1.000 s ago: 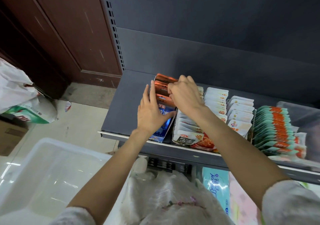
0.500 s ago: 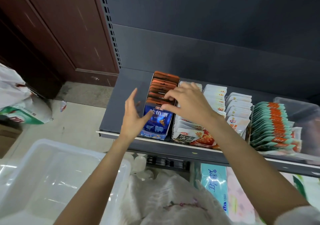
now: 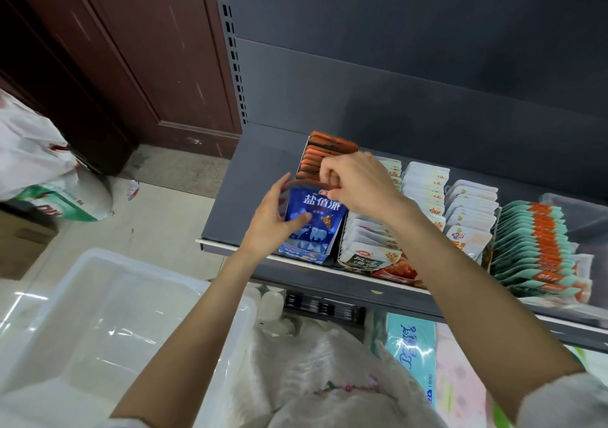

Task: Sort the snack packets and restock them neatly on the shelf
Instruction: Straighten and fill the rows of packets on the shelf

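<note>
The head view looks down at a dark grey shelf point(image 3: 263, 177) with rows of snack packets standing on it. At the left end of the rows is a blue box point(image 3: 312, 226) with white writing and little white animals on its front. It sits at the front edge of the shelf. Orange packets point(image 3: 324, 152) stand inside it, one behind another, all the way to the back.

The left hand point(image 3: 271, 220) holds the left side of the blue box. Its thumb lies on the front of the box and its fingers curl round the side. The right hand point(image 3: 357, 182) is over the top of the box. Its fingers are bent and pinch the top edge of the front orange packet.

Just to the right of the blue box is a row of white packets point(image 3: 368, 240) with a red picture at the front. Next come two more rows of white packets point(image 3: 424, 184). After those is a row of green and orange packets point(image 3: 533, 240).

Below the shelf, on the left, is a clear plastic tub point(image 3: 98, 312). A white plastic bag point(image 3: 329, 378) sits beside it, under the arms. A light blue tissue pack point(image 3: 411, 355) lies to the right of the bag. A dark red wooden door point(image 3: 131, 49) stands to the left of the shelf.
</note>
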